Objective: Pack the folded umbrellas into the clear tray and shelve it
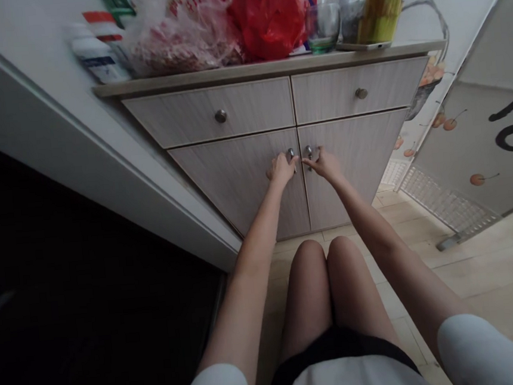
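Observation:
A light wood-grain cabinet (pixel 237 182) stands before me with two closed lower doors and two drawers above. My left hand (pixel 281 168) is closed around the metal knob (pixel 291 153) of the left door. My right hand (pixel 323 162) pinches the metal knob (pixel 308 151) of the right door (pixel 356 160). Both doors sit flush. My knees (pixel 327 258) are bent just below, close to the cabinet's foot.
The cabinet top holds a red plastic bag (pixel 268 15), a clear bag of red items (pixel 180 37), white bottles (pixel 95 51), a glass (pixel 323 28) and a yellow-green packet (pixel 378 11). A dark doorway lies left. A decorated panel (pixel 480 137) leans at right over a wire grid (pixel 446 203).

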